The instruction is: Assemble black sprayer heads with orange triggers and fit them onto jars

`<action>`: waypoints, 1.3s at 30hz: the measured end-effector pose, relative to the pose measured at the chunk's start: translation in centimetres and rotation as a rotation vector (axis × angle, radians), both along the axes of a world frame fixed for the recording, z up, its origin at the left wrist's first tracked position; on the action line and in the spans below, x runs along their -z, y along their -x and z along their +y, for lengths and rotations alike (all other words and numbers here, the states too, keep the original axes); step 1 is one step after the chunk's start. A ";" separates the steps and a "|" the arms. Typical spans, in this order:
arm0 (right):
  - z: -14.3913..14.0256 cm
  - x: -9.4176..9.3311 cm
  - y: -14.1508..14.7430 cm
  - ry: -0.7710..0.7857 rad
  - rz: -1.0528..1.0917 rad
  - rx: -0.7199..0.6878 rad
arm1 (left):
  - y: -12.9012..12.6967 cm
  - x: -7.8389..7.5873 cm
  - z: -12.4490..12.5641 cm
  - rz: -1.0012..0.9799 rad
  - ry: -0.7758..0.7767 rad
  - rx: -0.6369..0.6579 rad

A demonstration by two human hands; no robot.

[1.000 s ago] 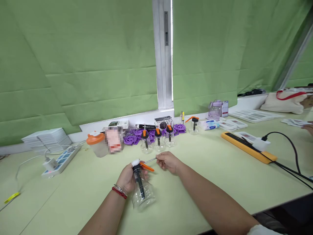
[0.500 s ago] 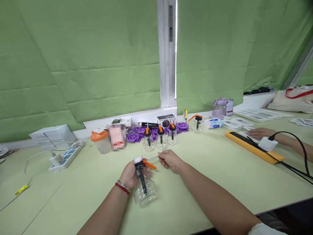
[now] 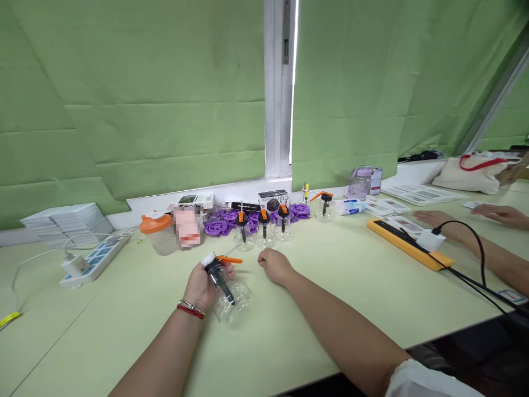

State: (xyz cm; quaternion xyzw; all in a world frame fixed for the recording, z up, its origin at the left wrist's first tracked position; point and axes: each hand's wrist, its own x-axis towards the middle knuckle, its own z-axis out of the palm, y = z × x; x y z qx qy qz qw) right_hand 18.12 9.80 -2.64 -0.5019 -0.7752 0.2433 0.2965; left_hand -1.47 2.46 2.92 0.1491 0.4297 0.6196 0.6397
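Observation:
My left hand (image 3: 205,288) is wrapped round the neck of a clear bottle (image 3: 232,302). The bottle has a black pump top with a dark tube inside, an orange lever (image 3: 228,259), a white knob and a thin metal spout. It is tilted, its base toward the lower right. To the right, apart from the bottle, my right hand (image 3: 273,266) is closed with the fingers curled under. Anything inside it is hidden. Beyond my hands stand three similar clear bottles (image 3: 265,238) with black and orange tops. Another such bottle (image 3: 324,210) is farther right, its orange lever sticking out leftward.
Purple plastic wheel-like parts (image 3: 219,226) lie behind the bottles. An orange-lidded cup (image 3: 159,237) and a white power strip (image 3: 97,262) are on the left. On the right are a yellow-orange power strip (image 3: 407,245) with cables and another person's hands (image 3: 438,220).
My right hand has come away from the metal spout it was pinching. My left hand has tilted the bottle more. A second hand of the other person has come into view.

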 end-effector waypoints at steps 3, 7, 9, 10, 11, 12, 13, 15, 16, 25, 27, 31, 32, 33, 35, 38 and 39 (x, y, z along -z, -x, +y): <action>-0.2 0.2 0.5 -0.022 -0.067 -0.017 | 0.0 -0.3 0.1 0.038 -0.024 -0.080; -0.1 0.0 0.2 -0.002 -0.015 -0.015 | -0.1 -0.4 0.2 -0.003 -0.023 -0.101; -0.1 -0.4 -0.3 0.052 0.130 0.018 | -0.1 -0.4 0.2 -0.053 -0.066 -0.097; -0.3 -0.8 -0.6 0.104 0.222 0.029 | -0.1 -0.4 0.2 -0.081 -0.099 -0.095; -0.6 -1.2 -0.8 0.179 0.313 0.022 | -0.2 -0.4 0.2 -0.103 -0.137 -0.096; -1.0 -1.7 -1.1 0.285 0.399 -0.013 | -0.4 -0.3 0.2 -0.117 -0.179 -0.101; -1.5 -2.3 -1.3 0.421 0.477 -0.083 | -0.6 -0.3 0.1 -0.120 -0.219 -0.114; -2.7 -3.3 -1.5 0.739 0.588 -0.301 | -1.1 -0.3 -0.1 -0.095 -0.275 -0.140; -3.2 -3.8 -1.6 0.864 0.636 -0.405 | -1.5 -0.2 -0.3 -0.070 -0.297 -0.143; -3.6 -5.3 -2.0 0.904 0.724 -0.251 | -1.7 0.8 -1.3 0.739 -0.370 0.064; -3.6 -5.4 -2.0 0.849 0.692 -0.278 | -1.7 0.8 -1.3 0.869 -0.321 0.031; -4.1 -5.7 -2.1 0.651 0.634 -0.324 | -2.0 0.6 -1.3 0.889 -0.278 -0.018; -4.3 -5.8 -2.2 0.569 0.598 -0.337 | -1.9 0.6 -1.2 0.861 -0.252 -0.015; -4.5 -6.1 -2.4 0.468 0.550 -0.350 | -1.9 0.6 -1.1 0.820 -0.213 -0.006; -4.8 -6.5 -2.9 0.236 0.438 -0.386 | -1.7 0.8 -0.8 0.714 -0.132 0.018; -5.0 -6.7 -3.1 0.010 0.353 -0.451 | -1.4 0.9 -0.5 0.602 -0.121 0.003; -5.0 -6.6 -3.0 0.005 0.379 -0.451 | -1.3 1.0 -0.5 0.604 -0.143 -0.026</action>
